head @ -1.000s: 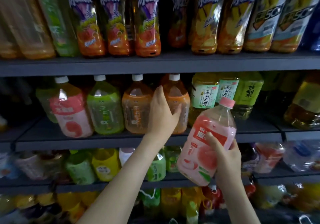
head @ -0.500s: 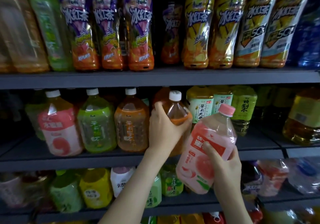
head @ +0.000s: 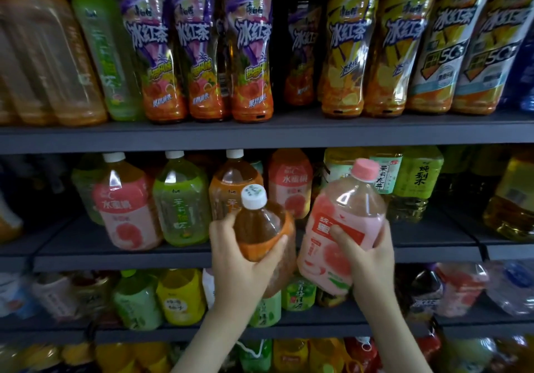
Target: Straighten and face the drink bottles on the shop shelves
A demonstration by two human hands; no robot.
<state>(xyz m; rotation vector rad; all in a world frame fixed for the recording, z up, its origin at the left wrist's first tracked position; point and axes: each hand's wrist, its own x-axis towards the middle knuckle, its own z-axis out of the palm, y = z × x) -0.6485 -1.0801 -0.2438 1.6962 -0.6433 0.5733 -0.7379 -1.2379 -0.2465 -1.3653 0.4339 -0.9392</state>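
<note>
Before middle shelf point(head: 173, 260): left hand point(head: 242, 260) grips amber tea bottle point(head: 260, 228), right hand point(head: 367, 254) grips pink peach bottle point(head: 344, 228), both tilted, off shelf.

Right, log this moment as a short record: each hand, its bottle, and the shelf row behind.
left grip: curled round the white-capped amber bottle
right grip: curled round the pink bottle
amber bottle: held in front of the middle shelf, cap tipped left
pink bottle: held beside it, cap tipped right
contact between the two: cannot tell
front row on middle shelf: peach-label bottle, green bottle, orange bottle, all upright, labels facing out
</note>
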